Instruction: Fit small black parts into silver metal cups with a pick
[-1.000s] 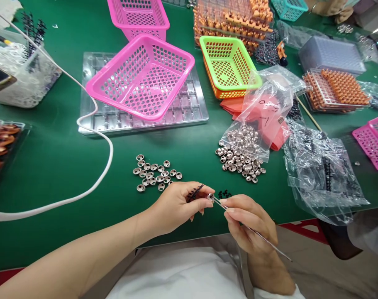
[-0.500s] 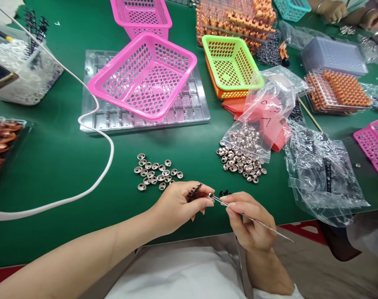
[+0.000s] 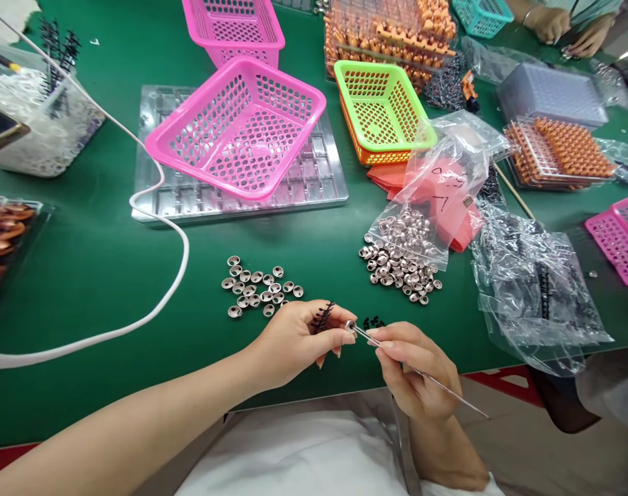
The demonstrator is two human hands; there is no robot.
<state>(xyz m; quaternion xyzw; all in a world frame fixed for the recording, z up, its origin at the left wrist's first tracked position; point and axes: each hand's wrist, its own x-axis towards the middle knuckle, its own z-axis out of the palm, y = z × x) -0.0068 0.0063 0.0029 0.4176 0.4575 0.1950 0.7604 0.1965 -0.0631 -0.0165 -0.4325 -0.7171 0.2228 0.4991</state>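
Between thumb and forefinger, my left hand (image 3: 298, 337) pinches a small round metal cap (image 3: 349, 326). A black branched plastic strip (image 3: 322, 317) is tucked in the same hand. My right hand (image 3: 420, 365) is closed round thin metal tweezers (image 3: 391, 350), whose tips reach the cap. Just beyond the fingers lie tiny black pieces (image 3: 374, 322) on the green table. To the left, several loose metal caps (image 3: 255, 288) are spread out, hollow sides showing. A larger heap of caps (image 3: 404, 265) spills from a clear plastic bag (image 3: 442, 165) on the right.
A pink basket (image 3: 241, 131) rests on a silver moulded tray (image 3: 314, 186). Beside it stands a green basket (image 3: 386, 103). A white cable (image 3: 174, 282) curves along the left. Crumpled plastic bags (image 3: 541, 289) lie at right. Another person's hands (image 3: 551, 26) work at the far right.
My hands hold the cap and the tweezers almost unchanged. At the far right, the other person's hands have shifted and come closer together. The view has moved very slightly.
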